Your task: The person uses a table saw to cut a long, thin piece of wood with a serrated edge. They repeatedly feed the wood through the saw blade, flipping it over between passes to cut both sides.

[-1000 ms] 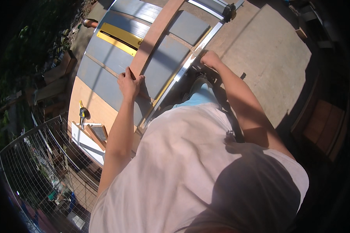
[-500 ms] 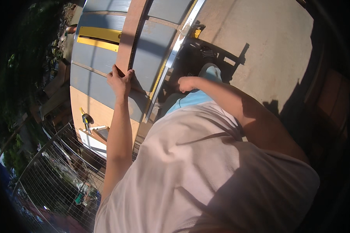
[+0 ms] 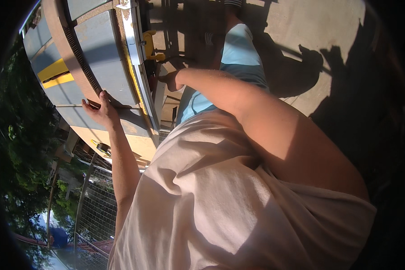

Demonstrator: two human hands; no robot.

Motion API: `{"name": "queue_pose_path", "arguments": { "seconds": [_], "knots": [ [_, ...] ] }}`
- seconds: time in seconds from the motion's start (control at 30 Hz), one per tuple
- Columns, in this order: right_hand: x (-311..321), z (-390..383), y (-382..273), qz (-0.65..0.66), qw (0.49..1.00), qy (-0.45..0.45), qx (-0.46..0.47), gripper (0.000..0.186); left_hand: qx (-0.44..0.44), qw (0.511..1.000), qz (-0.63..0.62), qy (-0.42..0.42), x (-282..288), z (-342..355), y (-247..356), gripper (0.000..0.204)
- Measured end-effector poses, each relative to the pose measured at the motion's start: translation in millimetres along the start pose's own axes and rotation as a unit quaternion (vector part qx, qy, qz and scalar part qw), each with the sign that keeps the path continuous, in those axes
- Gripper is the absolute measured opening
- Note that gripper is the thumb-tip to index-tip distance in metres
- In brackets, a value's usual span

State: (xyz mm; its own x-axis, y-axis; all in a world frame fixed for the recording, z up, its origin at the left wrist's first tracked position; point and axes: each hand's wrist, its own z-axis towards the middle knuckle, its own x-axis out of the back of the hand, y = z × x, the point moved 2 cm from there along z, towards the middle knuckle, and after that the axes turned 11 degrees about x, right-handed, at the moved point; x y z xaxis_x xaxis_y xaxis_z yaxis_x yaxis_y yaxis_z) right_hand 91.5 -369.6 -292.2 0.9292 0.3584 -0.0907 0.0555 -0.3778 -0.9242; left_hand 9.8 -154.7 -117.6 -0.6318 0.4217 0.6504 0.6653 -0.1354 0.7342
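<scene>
Foliage lies farthest left, well apart from the left hand. A yellow plate sits beyond that hand, to its left, just beside the wooden board. The board lies on the grey tabletop, its long axis running from the left hand away to the upper left. Thumb and fingers spread around its near end; whether they grip, I cannot tell. A metal rail passes between both hands. The right hand is rightmost, shadowed; I cannot tell whether it holds anything.
</scene>
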Motion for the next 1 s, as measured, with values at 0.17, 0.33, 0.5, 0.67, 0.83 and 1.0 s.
{"name": "queue_pose_path", "arguments": {
  "seconds": [0.17, 0.33, 0.5, 0.67, 0.83, 1.0],
  "knots": [
    [-17, 12, 1, 0.094, 0.995, -0.018, -0.003, 0.087, 0.021, 1.0, 0.015, 0.003, -3, -5, 5, 0.084],
    [-25, 31, 11, 0.173, 0.984, -0.001, -0.033, 0.088, -0.013, 0.985, 0.171, 0.033, 9, 0, 3, 0.087],
    [-48, 69, 36, 0.153, 0.974, 0.142, 0.089, 0.06, 0.008, 0.985, 0.171, 0.034, -10, -15, 29, 0.094],
    [-36, 70, 32, -0.134, 0.989, 0.0, 0.067, 0.062, -0.007, 0.979, 0.191, 0.074, -11, -10, 21, 0.099],
    [16, -13, -7, -0.348, 0.908, -0.224, 0.072, 0.039, 0.041, 0.974, 0.198, 0.105, -3, -28, 23, 0.096],
    [119, -169, 21, -0.225, 0.953, 0.192, -0.06, 0.069, 0.069, 0.973, 0.204, 0.082, -2, -25, 38, 0.091]
  ]
}}
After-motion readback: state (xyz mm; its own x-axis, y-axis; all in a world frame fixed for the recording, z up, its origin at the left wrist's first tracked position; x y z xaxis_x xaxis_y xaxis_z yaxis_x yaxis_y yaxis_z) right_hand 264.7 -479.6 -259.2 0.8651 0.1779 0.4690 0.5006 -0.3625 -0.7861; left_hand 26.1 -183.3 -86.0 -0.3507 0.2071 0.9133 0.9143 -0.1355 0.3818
